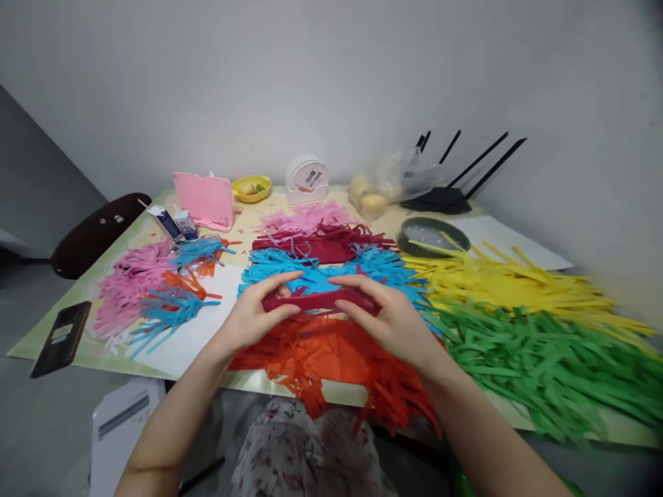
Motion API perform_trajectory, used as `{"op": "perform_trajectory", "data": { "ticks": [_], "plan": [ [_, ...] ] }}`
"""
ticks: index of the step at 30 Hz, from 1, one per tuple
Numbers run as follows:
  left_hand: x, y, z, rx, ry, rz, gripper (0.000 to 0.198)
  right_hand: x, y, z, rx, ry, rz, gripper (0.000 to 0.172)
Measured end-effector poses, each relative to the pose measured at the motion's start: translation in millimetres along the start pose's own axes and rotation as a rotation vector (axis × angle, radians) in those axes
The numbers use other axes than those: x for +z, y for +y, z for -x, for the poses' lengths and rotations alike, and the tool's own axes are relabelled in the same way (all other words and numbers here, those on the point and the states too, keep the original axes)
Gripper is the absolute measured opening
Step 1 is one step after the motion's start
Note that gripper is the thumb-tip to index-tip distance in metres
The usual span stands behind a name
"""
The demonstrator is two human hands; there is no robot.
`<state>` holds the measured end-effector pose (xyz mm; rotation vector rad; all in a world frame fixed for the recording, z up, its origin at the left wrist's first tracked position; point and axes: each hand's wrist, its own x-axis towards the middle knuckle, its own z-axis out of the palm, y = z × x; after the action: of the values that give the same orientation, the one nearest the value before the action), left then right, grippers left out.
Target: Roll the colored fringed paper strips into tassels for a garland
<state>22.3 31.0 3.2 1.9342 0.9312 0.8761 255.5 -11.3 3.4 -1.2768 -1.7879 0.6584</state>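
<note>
Between my two hands a dark red strip of folded paper is stretched level above the table. My left hand pinches its left end, and my right hand holds the right end. Beneath and behind lie blue fringed paper and a dark red fringed piece. Orange fringed paper spreads along the front edge below my hands, partly hanging over. To the right are yellow strips and green strips.
Pink fringes and blue-orange tassels lie left, near a phone. Behind stand a pink case, a yellow dish, a white holder, a bag of round yellowish things, a black router and a tape roll.
</note>
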Motion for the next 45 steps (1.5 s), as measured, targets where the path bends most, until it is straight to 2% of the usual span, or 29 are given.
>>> {"op": "perform_trajectory", "data": {
  "ticks": [3, 5, 10, 16, 21, 24, 27, 30, 32, 34, 36, 40, 45],
  "plan": [
    [-0.4, 0.6, -2.1, -0.054, -0.040, -0.055, 0.013, 1.0, -2.9, 0.7, 0.015, 0.005, 0.089, 0.013],
    [1.2, -0.3, -2.1, -0.067, -0.037, -0.012, 0.017, 2.5, -3.4, 1.3, 0.046, 0.014, 0.067, 0.008],
    [9.4, -1.7, 2.1, -0.192, -0.060, 0.444, 0.022, 9.0, -1.0, 4.4, 0.156, 0.057, -0.193, 0.012],
    [15.3, -6.4, 2.3, -0.187, 0.025, 0.591, 0.017, 18.0, 6.6, 6.4, 0.234, 0.120, -0.468, 0.015],
    [15.1, -13.1, 3.0, -0.132, -0.001, 0.639, 0.016, 16.8, 7.6, 6.3, 0.139, 0.106, -0.467, 0.014],
    [15.7, -10.3, 3.6, -0.133, 0.004, 0.555, 0.024, 15.3, 5.6, 7.3, 0.064, 0.090, -0.370, 0.018],
    [17.5, -5.3, 4.0, -0.092, 0.067, 0.363, 0.028, 15.8, 3.6, 8.0, 0.081, 0.138, -0.248, 0.015],
    [18.0, -2.2, 4.4, -0.009, 0.112, 0.075, 0.013, 16.1, 1.2, 7.4, 0.080, 0.145, -0.077, 0.019],
    [17.2, -1.8, 4.5, 0.019, 0.104, -0.103, 0.010, 15.4, -0.2, 6.5, 0.049, 0.128, 0.032, 0.015],
    [16.3, -2.4, 4.4, 0.005, 0.091, -0.175, 0.009, 14.8, -0.6, 6.0, 0.050, 0.120, 0.070, 0.013],
    [16.0, -3.5, 4.2, -0.040, 0.076, -0.063, 0.010, 15.0, 0.8, 5.9, 0.108, 0.095, -0.010, 0.011],
    [16.8, -5.7, 3.9, -0.148, 0.001, 0.405, 0.017, 19.1, 6.4, 6.0, 0.246, 0.024, -0.422, 0.018],
    [15.7, -11.7, 3.8, -0.194, -0.028, 0.558, 0.025, 22.9, 12.4, 3.3, 0.271, 0.048, -0.643, 0.018]
  ]
}}
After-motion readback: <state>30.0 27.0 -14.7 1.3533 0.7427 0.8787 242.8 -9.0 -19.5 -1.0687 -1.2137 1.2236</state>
